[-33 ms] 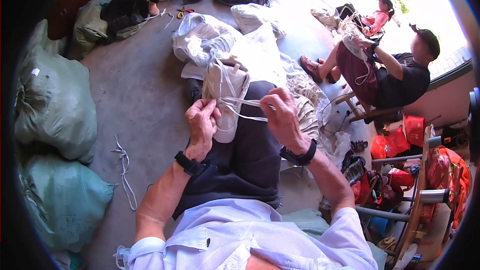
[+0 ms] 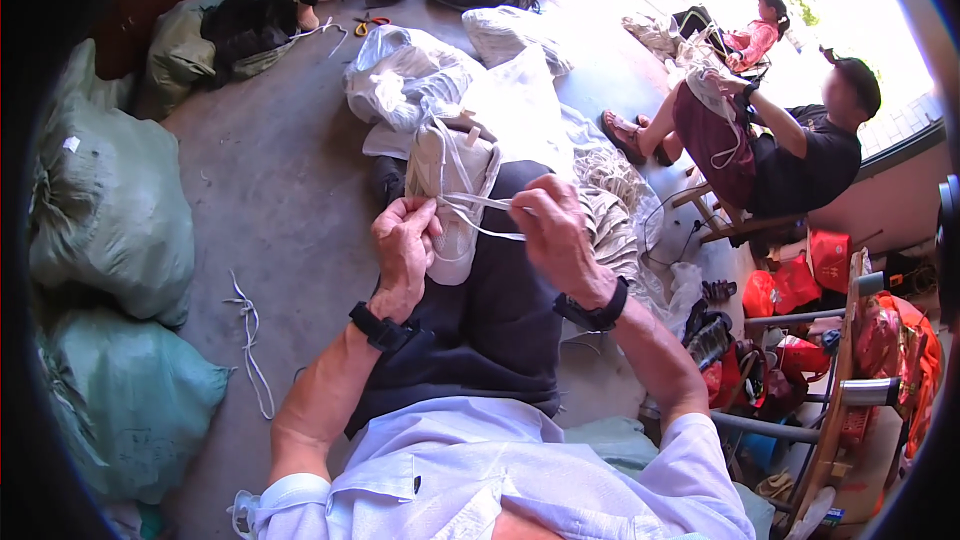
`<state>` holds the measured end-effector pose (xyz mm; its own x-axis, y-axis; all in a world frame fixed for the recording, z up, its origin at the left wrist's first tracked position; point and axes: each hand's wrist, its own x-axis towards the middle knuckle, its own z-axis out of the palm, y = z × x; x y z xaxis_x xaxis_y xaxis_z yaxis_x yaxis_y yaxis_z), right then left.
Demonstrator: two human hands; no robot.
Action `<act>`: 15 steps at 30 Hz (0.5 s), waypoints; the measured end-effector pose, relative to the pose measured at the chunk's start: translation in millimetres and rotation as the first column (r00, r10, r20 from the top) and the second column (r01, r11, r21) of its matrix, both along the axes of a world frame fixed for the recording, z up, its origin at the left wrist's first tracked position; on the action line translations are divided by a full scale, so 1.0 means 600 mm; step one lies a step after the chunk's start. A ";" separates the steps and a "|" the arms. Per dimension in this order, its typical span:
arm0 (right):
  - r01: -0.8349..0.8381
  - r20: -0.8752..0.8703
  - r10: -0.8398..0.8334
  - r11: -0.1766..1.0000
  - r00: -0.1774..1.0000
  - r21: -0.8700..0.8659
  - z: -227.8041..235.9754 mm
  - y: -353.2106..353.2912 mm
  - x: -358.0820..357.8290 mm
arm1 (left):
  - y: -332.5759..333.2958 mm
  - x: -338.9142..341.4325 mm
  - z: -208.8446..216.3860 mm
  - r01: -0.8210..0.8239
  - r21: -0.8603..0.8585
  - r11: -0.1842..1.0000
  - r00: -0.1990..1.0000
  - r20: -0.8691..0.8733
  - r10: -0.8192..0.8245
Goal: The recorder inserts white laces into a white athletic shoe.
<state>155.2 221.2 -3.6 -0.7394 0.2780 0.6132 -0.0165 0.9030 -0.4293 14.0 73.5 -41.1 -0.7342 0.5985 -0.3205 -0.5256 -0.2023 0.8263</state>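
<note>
Your left grip (image 2: 406, 240) is pinched on the near-white shoe (image 2: 452, 165) at its left edge; you cannot tell whether it also catches some lace. Your right grip (image 2: 552, 225) is closed on the white lace (image 2: 480, 202), drawing its strands out to the shoe's right. The shoe lies over your dark trousers (image 2: 505, 325), toe pointing toward you. Beyond it are white bags (image 2: 410, 65). A spare lace (image 2: 252, 345) lies on the floor (image 2: 265, 210) to your left, near green sacks (image 2: 120, 190).
</note>
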 end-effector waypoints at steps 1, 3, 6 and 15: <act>0.002 -0.003 -0.002 1.000 1.000 -0.001 0.000 -0.010 -0.013 | 0.000 0.000 -0.001 0.020 0.001 1.000 1.000 -0.009 -0.020; -0.098 0.087 0.096 0.995 0.991 0.017 -0.008 -0.024 -0.044 | 0.001 -0.002 -0.006 0.031 -0.001 1.000 0.999 0.010 -0.031; -0.072 0.133 0.064 0.996 0.989 0.053 -0.028 -0.032 -0.076 | 0.006 0.002 -0.001 0.031 -0.009 0.999 0.999 0.008 -0.031; -0.068 0.263 0.051 0.996 0.963 0.057 -0.019 -0.032 -0.096 | 0.006 -0.002 -0.014 0.033 -0.011 0.999 0.999 -0.042 -0.034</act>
